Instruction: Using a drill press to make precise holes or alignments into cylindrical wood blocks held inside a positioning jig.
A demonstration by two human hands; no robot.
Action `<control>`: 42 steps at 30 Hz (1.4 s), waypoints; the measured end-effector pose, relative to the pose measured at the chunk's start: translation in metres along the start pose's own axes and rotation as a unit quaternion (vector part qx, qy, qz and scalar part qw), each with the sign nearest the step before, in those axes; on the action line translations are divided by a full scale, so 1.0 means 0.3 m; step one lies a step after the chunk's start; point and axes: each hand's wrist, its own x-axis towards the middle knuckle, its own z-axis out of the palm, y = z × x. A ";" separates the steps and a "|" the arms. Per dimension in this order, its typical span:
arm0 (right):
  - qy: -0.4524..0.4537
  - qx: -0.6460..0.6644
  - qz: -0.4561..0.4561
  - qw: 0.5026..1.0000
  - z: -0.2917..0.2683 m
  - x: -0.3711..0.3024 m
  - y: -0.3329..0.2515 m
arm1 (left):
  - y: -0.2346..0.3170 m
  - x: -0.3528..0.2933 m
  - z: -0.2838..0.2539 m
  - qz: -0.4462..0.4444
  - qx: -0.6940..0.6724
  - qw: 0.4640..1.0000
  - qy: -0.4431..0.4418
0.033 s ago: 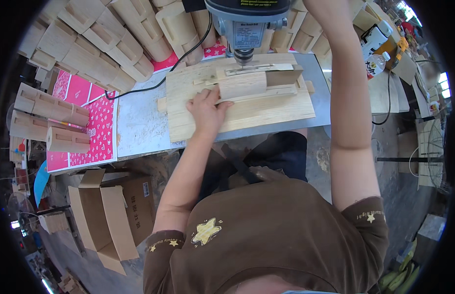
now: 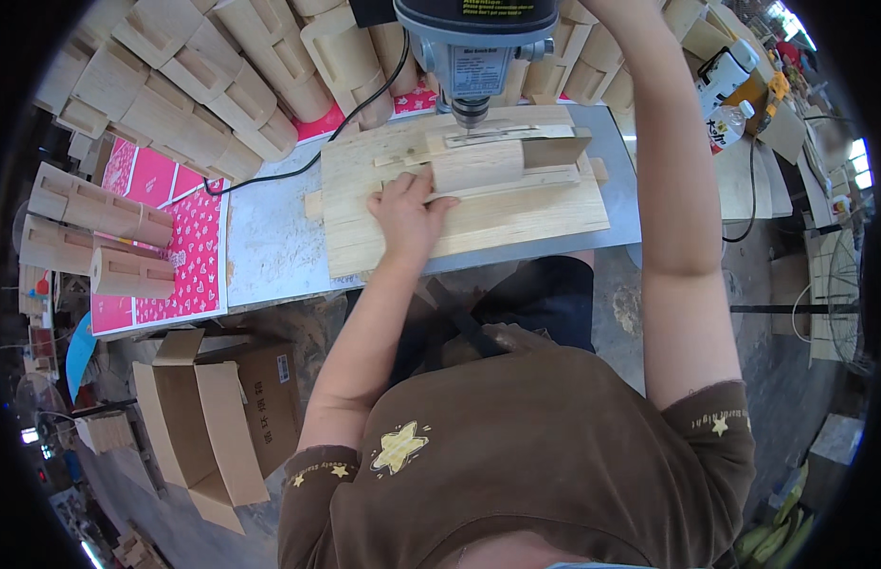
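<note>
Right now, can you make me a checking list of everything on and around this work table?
Surface: grey metal table carrying a pale wooden jig board.
Job's things: rounded light wooden block lying on the board, under the grey drill press head.
Clutter: stacked slotted wooden pieces; pink patterned sheets; more blocks on them.
Hands: left hand lies flat on the board, fingers touching the block; right arm reaches up out of view.
Cables: black cord crossing the table.
Surroundings: open cardboard box on the floor; plastic bottle at right.
</note>
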 end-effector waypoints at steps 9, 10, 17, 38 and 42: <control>-0.047 -0.001 0.029 0.998 -0.118 -0.178 -0.080 | 0.009 0.000 0.008 -0.008 -0.002 1.000 -0.003; -0.032 0.030 0.007 0.999 -0.099 -0.256 -0.070 | -0.008 -0.010 0.000 -0.022 0.005 1.000 -0.005; 0.143 0.099 -0.057 0.983 0.113 -0.587 0.018 | 0.014 0.006 0.004 -0.008 -0.011 1.000 -0.022; -0.099 0.214 0.087 0.968 0.022 -0.104 0.027 | -0.010 0.037 -0.004 -0.083 -0.140 0.986 -0.046; -0.245 0.087 0.081 0.962 0.060 -0.450 0.273 | 0.001 0.069 0.003 -0.080 -0.210 0.972 -0.063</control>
